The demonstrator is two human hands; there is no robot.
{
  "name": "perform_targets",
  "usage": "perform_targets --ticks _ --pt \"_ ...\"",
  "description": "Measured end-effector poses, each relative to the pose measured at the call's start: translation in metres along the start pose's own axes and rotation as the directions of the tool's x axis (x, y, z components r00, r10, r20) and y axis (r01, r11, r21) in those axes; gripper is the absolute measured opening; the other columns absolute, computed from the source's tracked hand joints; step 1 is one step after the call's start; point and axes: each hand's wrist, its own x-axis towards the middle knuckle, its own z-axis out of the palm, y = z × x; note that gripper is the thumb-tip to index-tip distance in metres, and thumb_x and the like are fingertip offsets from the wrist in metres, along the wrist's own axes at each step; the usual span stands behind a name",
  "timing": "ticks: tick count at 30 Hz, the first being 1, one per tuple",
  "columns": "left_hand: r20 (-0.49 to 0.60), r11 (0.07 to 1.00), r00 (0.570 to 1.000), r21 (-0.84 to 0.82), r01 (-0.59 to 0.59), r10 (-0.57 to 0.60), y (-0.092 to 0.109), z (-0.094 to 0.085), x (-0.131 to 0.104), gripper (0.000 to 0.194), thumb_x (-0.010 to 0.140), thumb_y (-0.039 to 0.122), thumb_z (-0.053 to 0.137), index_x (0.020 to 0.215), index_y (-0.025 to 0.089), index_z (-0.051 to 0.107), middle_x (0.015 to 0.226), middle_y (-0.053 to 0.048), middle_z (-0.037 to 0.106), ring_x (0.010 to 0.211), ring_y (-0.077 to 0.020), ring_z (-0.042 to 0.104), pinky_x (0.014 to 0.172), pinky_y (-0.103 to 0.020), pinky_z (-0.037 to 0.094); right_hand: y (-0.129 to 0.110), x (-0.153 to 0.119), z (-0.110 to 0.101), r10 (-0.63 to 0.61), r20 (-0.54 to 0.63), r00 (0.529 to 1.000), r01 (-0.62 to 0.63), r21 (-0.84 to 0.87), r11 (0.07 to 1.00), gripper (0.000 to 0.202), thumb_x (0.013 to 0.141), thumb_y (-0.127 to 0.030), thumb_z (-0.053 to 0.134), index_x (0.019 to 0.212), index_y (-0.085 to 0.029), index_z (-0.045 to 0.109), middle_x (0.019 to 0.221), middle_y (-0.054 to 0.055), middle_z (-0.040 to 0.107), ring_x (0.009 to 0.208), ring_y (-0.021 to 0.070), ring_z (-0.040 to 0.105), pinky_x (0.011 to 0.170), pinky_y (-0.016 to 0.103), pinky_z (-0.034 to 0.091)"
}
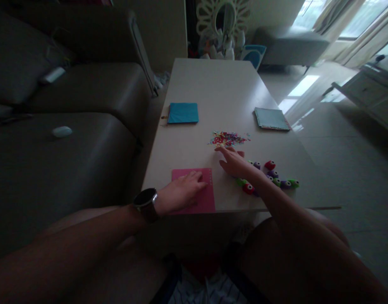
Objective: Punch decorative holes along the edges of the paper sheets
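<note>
My left hand (183, 192), below a dark wristwatch (145, 197), rests on a pink notebook (203, 202) at the table's near edge, its fingers spread and holding nothing. To the right, my right hand (232, 161) reaches over the table with fingers apart, just in front of a pile of small multicoloured pieces (228, 138). No object shows in it. Several red, green and purple toys with eye-like dots (276, 181) lie beside and partly behind my right forearm.
A blue notebook (183, 113) lies on the white table (213, 80) at the left, and a pale spiral notebook (271, 118) at the right edge. A dark sofa (95, 88) stands along the left side. A mirror and white objects are beyond the far end.
</note>
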Motion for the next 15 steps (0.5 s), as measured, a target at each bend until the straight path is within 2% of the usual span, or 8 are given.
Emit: perform_targets --ticks 3,8,11,15 --pt "-0.004 1.000 1.000 0.008 -0.002 0.003 0.000 0.001 0.001 0.046 0.086 0.015 0.076 0.131 0.019 0.065 0.142 -0.015 0.060 0.126 -0.0296 0.060 0.106 -0.043 0.051 0.005 -0.003 -0.004 0.045 -0.115 0.992 -0.047 -0.016 0.999 0.051 0.088 -0.015 0.053 0.139 -0.022 0.058 0.147 0.015 0.063 0.144 0.0338 0.048 0.112 0.052 0.041" --pt "0.040 0.999 0.999 0.029 0.026 -0.027 0.003 -0.001 0.002 0.052 0.085 0.017 0.080 0.134 0.018 0.064 0.143 -0.017 0.057 0.131 -0.0315 0.057 0.108 -0.045 0.050 0.012 -0.012 -0.024 0.171 -0.228 0.959 -0.165 0.044 0.985 0.038 0.089 -0.021 0.056 0.124 -0.022 0.069 0.132 0.015 0.071 0.129 0.0359 0.060 0.107 0.057 0.043" --pt "0.026 0.998 1.000 0.057 0.007 -0.009 0.003 -0.002 0.001 0.050 0.086 0.018 0.080 0.133 0.019 0.063 0.141 -0.015 0.058 0.128 -0.0303 0.057 0.106 -0.043 0.051 0.016 -0.018 -0.037 0.173 -0.266 0.948 -0.144 0.124 0.982 0.033 0.086 -0.022 0.058 0.116 -0.021 0.072 0.120 0.014 0.074 0.111 0.0305 0.069 0.102 0.049 0.048" --pt "0.020 0.997 1.000 0.075 -0.003 0.002 0.000 -0.001 0.002 0.046 0.088 0.020 0.079 0.131 0.018 0.064 0.140 -0.016 0.057 0.127 -0.0310 0.057 0.106 -0.045 0.051 0.021 -0.027 -0.053 0.220 -0.295 0.930 -0.150 0.243 0.958 0.024 0.083 -0.024 0.060 0.103 -0.018 0.072 0.101 0.012 0.076 0.086 0.0233 0.070 0.082 0.038 0.053"
